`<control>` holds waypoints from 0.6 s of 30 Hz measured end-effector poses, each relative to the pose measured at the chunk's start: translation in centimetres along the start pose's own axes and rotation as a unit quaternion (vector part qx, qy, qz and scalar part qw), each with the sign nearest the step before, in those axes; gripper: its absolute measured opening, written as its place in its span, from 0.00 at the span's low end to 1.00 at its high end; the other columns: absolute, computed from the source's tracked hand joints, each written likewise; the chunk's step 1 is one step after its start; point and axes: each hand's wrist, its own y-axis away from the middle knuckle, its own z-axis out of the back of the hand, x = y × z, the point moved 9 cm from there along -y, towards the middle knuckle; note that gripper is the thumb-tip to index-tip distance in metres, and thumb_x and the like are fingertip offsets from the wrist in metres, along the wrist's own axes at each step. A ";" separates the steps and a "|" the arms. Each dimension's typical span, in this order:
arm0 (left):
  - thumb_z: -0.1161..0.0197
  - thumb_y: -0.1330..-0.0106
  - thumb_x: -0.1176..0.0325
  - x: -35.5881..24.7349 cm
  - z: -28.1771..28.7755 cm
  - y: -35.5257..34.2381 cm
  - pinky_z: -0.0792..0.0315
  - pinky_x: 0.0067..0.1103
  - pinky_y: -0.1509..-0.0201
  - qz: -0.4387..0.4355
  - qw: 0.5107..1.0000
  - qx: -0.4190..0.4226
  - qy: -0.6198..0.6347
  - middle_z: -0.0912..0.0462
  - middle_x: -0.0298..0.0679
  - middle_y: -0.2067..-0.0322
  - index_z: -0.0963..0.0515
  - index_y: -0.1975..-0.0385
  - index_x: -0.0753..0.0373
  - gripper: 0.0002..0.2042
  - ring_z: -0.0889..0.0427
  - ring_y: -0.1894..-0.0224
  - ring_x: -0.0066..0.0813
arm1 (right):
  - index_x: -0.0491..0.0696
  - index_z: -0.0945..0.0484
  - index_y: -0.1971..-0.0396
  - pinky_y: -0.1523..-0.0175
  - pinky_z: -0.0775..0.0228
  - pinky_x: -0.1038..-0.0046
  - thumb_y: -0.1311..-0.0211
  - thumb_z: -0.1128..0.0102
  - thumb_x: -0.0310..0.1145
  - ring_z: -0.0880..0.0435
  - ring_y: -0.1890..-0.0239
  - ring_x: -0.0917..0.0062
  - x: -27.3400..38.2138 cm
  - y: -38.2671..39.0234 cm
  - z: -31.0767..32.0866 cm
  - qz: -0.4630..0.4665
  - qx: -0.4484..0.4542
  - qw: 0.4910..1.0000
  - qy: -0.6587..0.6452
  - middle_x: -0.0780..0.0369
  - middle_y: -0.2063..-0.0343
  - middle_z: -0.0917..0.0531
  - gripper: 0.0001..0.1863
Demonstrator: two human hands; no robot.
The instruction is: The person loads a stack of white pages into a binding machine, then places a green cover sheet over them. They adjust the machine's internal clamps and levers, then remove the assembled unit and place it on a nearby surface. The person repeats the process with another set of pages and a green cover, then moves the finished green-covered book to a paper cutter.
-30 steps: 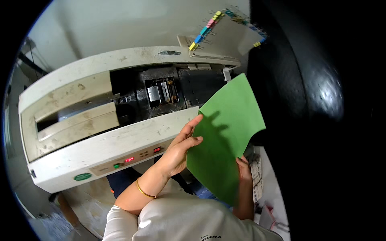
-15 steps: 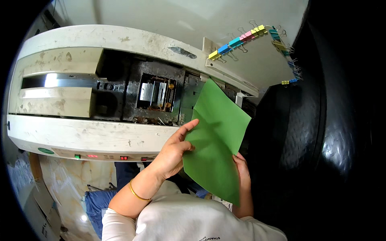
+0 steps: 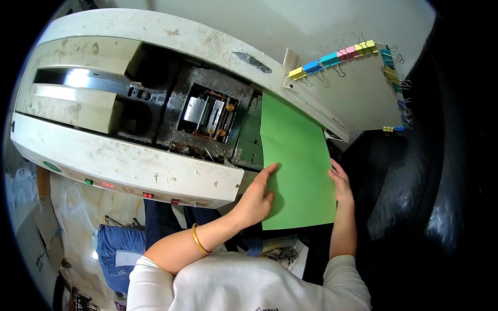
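Observation:
A green sheet (image 3: pixel 295 140) lies at the right end of an off-white machine (image 3: pixel 129 158), its far edge along the machine's back rail. My left hand (image 3: pixel 257 199) grips the sheet's left edge, low down, with the index finger extended onto it. My right hand (image 3: pixel 340 184) holds the opposite edge. Left of the sheet, the machine's dark, dirty interior shows a recessed opening with metal bars (image 3: pixel 207 114). An upright off-white panel (image 3: pixel 347 98) edged with several coloured binder clips (image 3: pixel 329 60) stands above the sheet's right side.
A pale wall (image 3: pixel 259 26) rises behind the machine. Switches (image 3: pixel 148 195) and a red display (image 3: pixel 107 185) line the machine's front. Below are blue fabric (image 3: pixel 116 249), a marbled floor (image 3: pixel 78 217) and grey boards (image 3: pixel 41 233). A dark glossy surface (image 3: pixel 415 197) fills the right.
The view has shifted. The green sheet, earlier tilted and bent in my hands, now lies straighter and flatter against the machine's back rail, still held by both hands.

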 end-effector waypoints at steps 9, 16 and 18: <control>0.39 0.45 0.75 3.5 -1.4 -0.5 0.53 0.47 0.30 -0.087 0.899 -0.085 -0.421 0.53 0.64 0.34 0.41 0.37 0.70 0.33 0.51 0.31 0.64 | 0.42 0.42 0.34 0.38 0.36 0.69 0.39 0.43 0.21 0.26 0.41 0.69 -1.2 -1.5 1.3 0.076 -0.101 0.990 0.056 0.53 0.42 0.26 0.33; 0.49 0.42 0.76 6.3 -3.0 -0.7 0.58 0.44 0.27 -0.062 0.836 -0.011 -0.544 0.49 0.64 0.34 0.43 0.35 0.71 0.31 0.54 0.30 0.62 | 0.41 0.42 0.34 0.36 0.39 0.68 0.39 0.43 0.20 0.28 0.40 0.68 -4.0 -2.7 1.3 0.109 -0.107 0.988 0.007 0.52 0.42 0.27 0.33; 0.48 0.42 0.76 6.8 -2.6 -0.7 0.57 0.45 0.27 -0.044 0.842 -0.015 -0.538 0.49 0.64 0.34 0.43 0.35 0.70 0.31 0.53 0.30 0.62 | 0.40 0.42 0.34 0.35 0.39 0.68 0.39 0.43 0.21 0.29 0.39 0.68 -3.9 -3.0 0.8 0.111 -0.107 0.988 0.003 0.52 0.42 0.27 0.33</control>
